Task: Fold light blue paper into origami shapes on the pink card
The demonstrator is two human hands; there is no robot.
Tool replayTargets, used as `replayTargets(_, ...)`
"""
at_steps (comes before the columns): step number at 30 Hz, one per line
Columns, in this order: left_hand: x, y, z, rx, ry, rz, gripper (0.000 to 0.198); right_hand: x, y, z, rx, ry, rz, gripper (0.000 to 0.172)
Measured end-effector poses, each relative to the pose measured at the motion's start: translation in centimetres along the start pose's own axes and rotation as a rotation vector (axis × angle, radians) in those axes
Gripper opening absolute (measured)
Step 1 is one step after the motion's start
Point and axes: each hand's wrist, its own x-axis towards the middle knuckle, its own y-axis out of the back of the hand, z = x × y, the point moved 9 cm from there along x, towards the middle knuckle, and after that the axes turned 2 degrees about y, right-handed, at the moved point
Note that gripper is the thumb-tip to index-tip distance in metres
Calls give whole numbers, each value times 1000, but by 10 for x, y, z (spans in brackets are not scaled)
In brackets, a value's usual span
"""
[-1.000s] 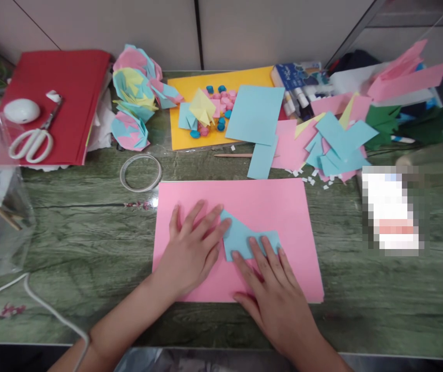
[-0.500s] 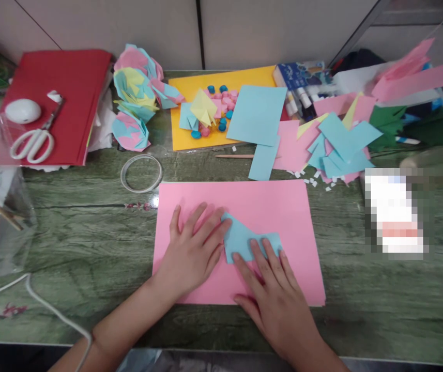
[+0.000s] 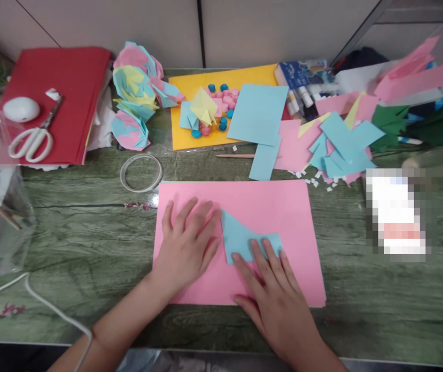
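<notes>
A folded light-blue paper piece [image 3: 240,238] lies on a large pink sheet [image 3: 268,206] on the green table. My right hand [image 3: 273,289] rests flat, fingers spread, with its fingertips pressing the blue piece's lower edge. My left hand [image 3: 188,245] lies flat and open on the pink sheet just left of the blue piece, its fingertips beside the piece's upper left corner.
A roll of clear tape [image 3: 140,172] lies behind the pink sheet. White scissors [image 3: 31,142] rest on a red folder [image 3: 62,93]. Folded paper flowers [image 3: 136,98], an orange sheet [image 3: 182,129] with small beads, blue squares [image 3: 258,113] and paper scraps [image 3: 341,144] crowd the back. A white cable [image 3: 46,310] runs front left.
My left hand has slid a little to the left, off the blue piece's corner. The right hand has stayed in place on the blue piece.
</notes>
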Motion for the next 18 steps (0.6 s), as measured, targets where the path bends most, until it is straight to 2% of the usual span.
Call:
replayTargets(4, 1, -7, 14, -71, -172, -95, 39, 1, 0, -1, 6, 2, -7, 63)
replayTargets(18, 1, -7, 6, -70, -82, -116, 40, 0, 1, 1, 55, -20, -19, 63)
